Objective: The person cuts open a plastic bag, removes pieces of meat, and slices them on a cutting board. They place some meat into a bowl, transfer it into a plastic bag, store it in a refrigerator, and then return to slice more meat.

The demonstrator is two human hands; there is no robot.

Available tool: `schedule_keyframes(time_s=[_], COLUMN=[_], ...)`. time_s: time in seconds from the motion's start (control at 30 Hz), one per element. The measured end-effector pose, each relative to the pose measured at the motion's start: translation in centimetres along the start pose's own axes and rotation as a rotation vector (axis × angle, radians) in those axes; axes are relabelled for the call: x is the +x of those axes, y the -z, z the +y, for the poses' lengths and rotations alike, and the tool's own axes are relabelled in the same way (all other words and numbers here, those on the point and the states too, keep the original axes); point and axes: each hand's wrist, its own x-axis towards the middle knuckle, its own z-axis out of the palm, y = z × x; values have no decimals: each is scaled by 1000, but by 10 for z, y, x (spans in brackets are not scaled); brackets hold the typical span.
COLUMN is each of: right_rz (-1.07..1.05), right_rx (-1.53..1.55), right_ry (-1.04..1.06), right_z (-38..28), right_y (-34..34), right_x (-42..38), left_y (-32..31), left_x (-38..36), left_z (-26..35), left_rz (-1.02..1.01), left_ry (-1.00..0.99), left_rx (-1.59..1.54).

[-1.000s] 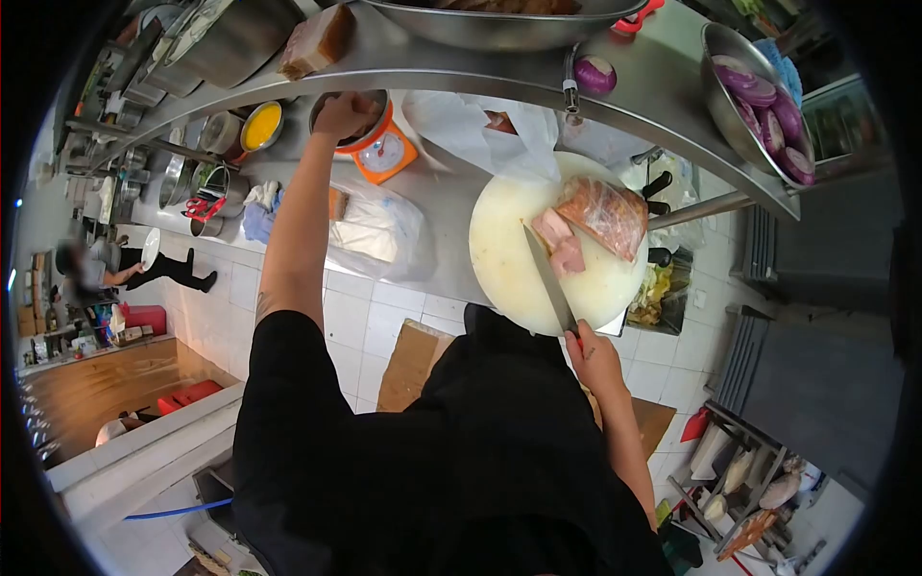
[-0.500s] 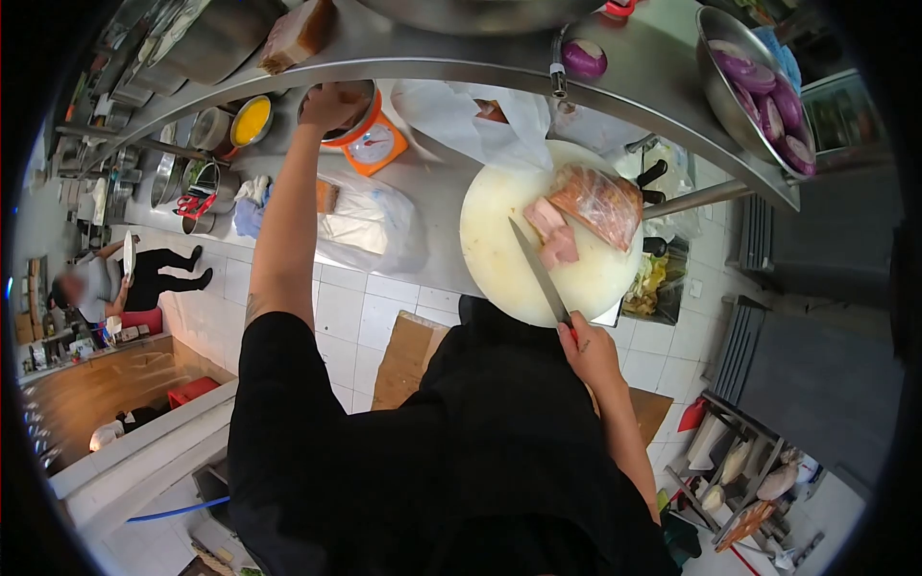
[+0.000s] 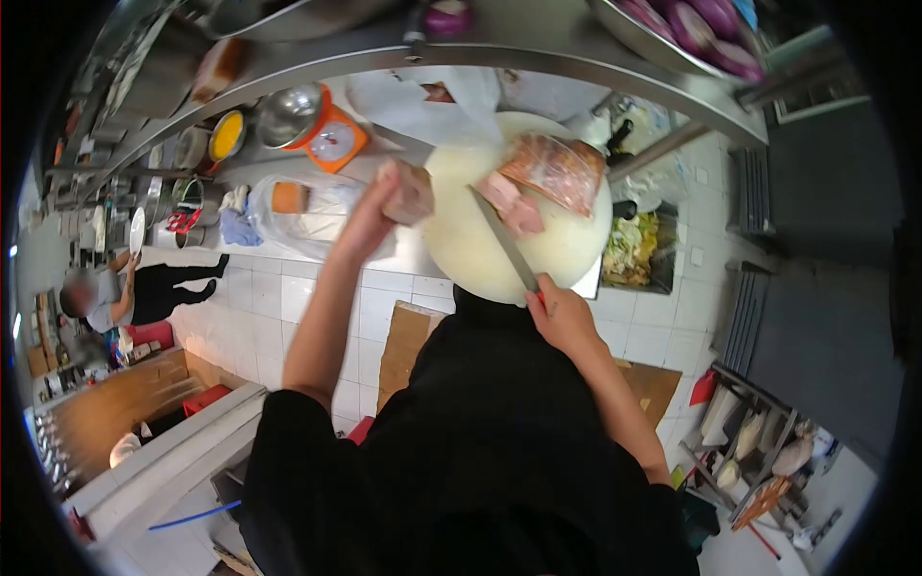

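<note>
My left hand [image 3: 370,211] is closed around a blurred pinkish-brown chunk of meat [image 3: 411,195], held at the left edge of the round white cutting board [image 3: 456,252]. In my right hand [image 3: 564,319] is the red handle of a kitchen knife [image 3: 506,240]. Its blade lies over the board, the tip close to some pale pink meat pieces [image 3: 516,205]. Behind them sits a larger meat slab [image 3: 557,173] in clear plastic wrap. Left of the board, a metal bowl [image 3: 288,110] rests on an orange scale [image 3: 336,142].
A plastic bag [image 3: 331,226] with a brown block [image 3: 290,198] lies left on the counter. Overhead runs a steel shelf [image 3: 538,60] with a bowl of purple onions [image 3: 691,29]. A bin of scraps [image 3: 629,250] stands right. A person [image 3: 115,288] holds a white plate at far left.
My left hand has come from the bowl on the scale toward the board, bringing the meat chunk. My right hand still grips the knife on the board. The whole view has shifted.
</note>
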Motion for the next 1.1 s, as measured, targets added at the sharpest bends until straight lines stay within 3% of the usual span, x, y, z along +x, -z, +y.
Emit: schedule_keyframes(time_s=[0.1, 0.13, 0.17, 0.23, 0.3, 0.37, 0.43, 0.5, 0.57, 0.7, 0.77, 0.83, 0.93, 1.0, 1.03, 1.1], right_rz=[-6, -6, -19, -37, 26, 39, 55, 89, 42, 1, 24, 47, 63, 47, 45, 50], right_rx=[-23, -18, -34, -46, -20, -7, 6, 22, 6, -9, -6, -3, -17, -17, -22, -22], right_ry=[30, 9, 14, 22, 75, 100, 126, 138, 104, 111, 117, 123, 126, 104, 109, 121], right_z=[-6, -8, -9, -9, -8, -13, -21, -27, -22, -4, 0, 2, 3, 3, 3, 2], right_y=[3, 3, 2, 1, -2, 5, 13, 19, 19, 9, 3, -3, -7, -6, -5, -5], right_x=[-1, -1, -1, 2, 3, 2, -3, -9, -9, -12, -13, -14, -13, -12, -12, -12], left_y=[-69, -68, -65, -55, -44, -54, -55, -63, -66, -62, -60, -60, -58, -59, -55, -39], left_x=[-20, -19, -15, -6, -5, -15, -21, -27, -37, -53, -58, -55, -42, -38, -35, -30], left_z=[-52, -77, -97, -124, -125, -113, -104, -96, -80, -73, -79, -92, -104, -100, -96, -86], left_rz=[115, 196, 190, 462, 431, 365, 329, 308, 265, 178, 40, 22, 90, 204, 210, 177], left_ry=[-25, -161, -149, -645, -543, -331, -289, -409, -333, -411, -635, -619, -779, -618, -621, -274], left_rx=[-21, 314, 316, 1098, 1002, 610, 637, 677, 702, 697, 1017, 1008, 1045, 699, 695, 425])
